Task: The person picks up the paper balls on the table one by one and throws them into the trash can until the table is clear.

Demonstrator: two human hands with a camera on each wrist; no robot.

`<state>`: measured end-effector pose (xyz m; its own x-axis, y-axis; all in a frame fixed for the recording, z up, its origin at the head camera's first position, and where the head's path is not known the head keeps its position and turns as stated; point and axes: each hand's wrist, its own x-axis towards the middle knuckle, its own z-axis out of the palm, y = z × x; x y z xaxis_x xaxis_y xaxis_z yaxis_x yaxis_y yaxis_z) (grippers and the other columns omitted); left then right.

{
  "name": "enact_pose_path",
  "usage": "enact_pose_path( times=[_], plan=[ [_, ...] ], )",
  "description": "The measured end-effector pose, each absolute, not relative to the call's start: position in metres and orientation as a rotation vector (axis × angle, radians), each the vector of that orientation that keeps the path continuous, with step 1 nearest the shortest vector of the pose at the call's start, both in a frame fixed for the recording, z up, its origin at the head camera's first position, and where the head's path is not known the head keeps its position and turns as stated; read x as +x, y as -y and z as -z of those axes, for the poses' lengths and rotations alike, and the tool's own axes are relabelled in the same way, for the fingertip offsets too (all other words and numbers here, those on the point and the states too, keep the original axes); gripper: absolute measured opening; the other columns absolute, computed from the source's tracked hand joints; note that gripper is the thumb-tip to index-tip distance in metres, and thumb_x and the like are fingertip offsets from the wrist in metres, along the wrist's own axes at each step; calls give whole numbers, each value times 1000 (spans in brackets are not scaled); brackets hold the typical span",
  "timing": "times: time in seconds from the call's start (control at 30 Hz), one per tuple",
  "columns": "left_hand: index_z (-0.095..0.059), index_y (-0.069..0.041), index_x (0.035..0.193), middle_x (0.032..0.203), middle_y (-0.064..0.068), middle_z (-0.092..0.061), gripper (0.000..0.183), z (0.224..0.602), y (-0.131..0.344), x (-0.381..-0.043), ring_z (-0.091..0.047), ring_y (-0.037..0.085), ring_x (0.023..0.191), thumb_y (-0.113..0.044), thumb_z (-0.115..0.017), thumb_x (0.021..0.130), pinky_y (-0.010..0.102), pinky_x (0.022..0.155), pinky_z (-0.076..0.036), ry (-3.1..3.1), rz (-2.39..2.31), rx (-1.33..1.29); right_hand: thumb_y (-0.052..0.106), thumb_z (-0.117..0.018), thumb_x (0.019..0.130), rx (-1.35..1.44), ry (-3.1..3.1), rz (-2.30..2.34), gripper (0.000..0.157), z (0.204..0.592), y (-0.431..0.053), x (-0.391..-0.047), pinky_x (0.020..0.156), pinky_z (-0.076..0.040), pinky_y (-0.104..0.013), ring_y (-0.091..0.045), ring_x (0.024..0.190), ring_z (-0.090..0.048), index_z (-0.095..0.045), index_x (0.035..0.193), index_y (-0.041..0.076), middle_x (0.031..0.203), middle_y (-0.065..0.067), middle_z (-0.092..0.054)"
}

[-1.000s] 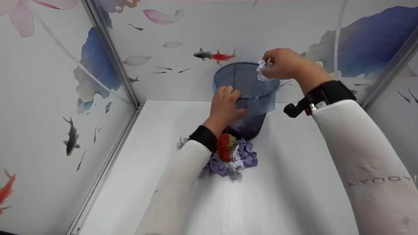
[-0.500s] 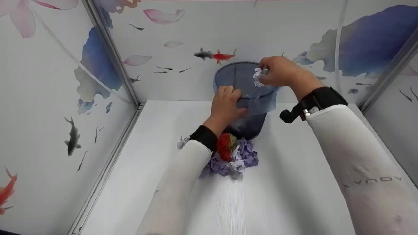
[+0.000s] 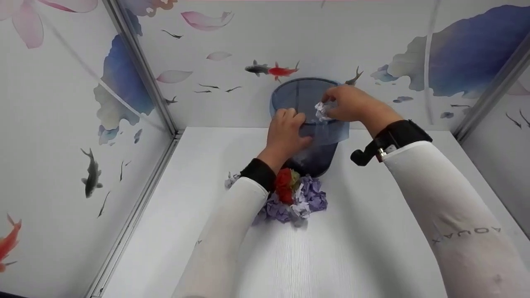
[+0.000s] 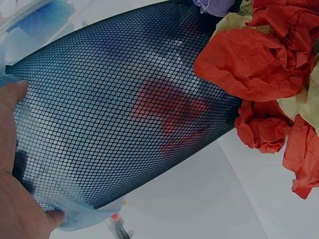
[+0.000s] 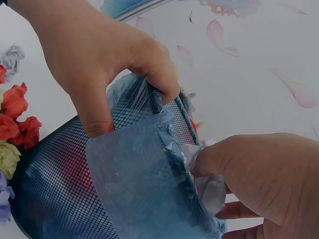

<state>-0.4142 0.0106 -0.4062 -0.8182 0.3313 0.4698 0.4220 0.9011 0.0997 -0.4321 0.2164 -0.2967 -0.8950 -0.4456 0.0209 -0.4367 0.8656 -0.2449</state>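
A dark mesh wastebasket (image 3: 316, 155) with a thin blue bin liner (image 5: 137, 169) folded over its rim stands near the back wall, slightly tilted in the head view. My left hand (image 3: 285, 134) grips its rim at the near left, fingers over the edge and thumb outside on the liner. At the right part of the mouth, my right hand (image 3: 352, 105) pinches a crumpled white paper ball (image 3: 321, 111) just over the rim. Through the mesh in the left wrist view, red and pale paper (image 4: 169, 107) shows inside.
Several crumpled paper balls lie before the basket: red (image 3: 284, 186), purple (image 3: 313, 194) and white (image 3: 301, 209), with yellowish ones among them. A greyish one (image 3: 232, 180) lies left of the left wrist. Printed wall panels (image 3: 223, 99) enclose the white table (image 3: 352, 248).
My right hand has come down and left with the white paper ball, from above the basket's right rim to its mouth. The left hand has kept its hold on the rim.
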Motion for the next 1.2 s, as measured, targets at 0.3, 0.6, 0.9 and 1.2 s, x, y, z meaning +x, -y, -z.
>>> enact_pose_path(
  times=[0.3,0.6,0.9,1.2],
  plan=[
    [-63,-19,113,103,2,-52,47,406,-11,-414,-50,24,113,-57,-74,88,36,99,-45,2620,263,-554,14,-56,92,-704,-2979,397,49,295,-216,-428,108,-44,-59,-44,132,-53,-58,140,3,142,-27,-57],
    [-62,-19,109,100,2,-51,46,407,-11,-414,-49,23,107,-56,-76,87,36,95,-44,2619,274,-571,19,-56,95,-818,-2996,486,45,293,-224,-413,105,-45,-59,-42,129,-55,-61,138,4,138,-22,-60],
    [-63,-19,112,100,3,-51,46,409,-9,-414,-49,25,106,-56,-76,87,37,94,-44,2613,271,-564,18,-71,93,-1096,-3033,717,33,320,-225,-371,96,-50,-53,-34,110,-61,-69,123,5,122,-16,-66],
    [-64,-18,116,104,4,-54,49,407,-11,-413,-51,25,109,-57,-75,88,37,97,-45,2612,233,-544,17,-77,90,-1139,-2982,876,31,375,-230,-337,92,-53,-48,-26,103,-62,-71,119,9,113,-10,-67]
  ],
)
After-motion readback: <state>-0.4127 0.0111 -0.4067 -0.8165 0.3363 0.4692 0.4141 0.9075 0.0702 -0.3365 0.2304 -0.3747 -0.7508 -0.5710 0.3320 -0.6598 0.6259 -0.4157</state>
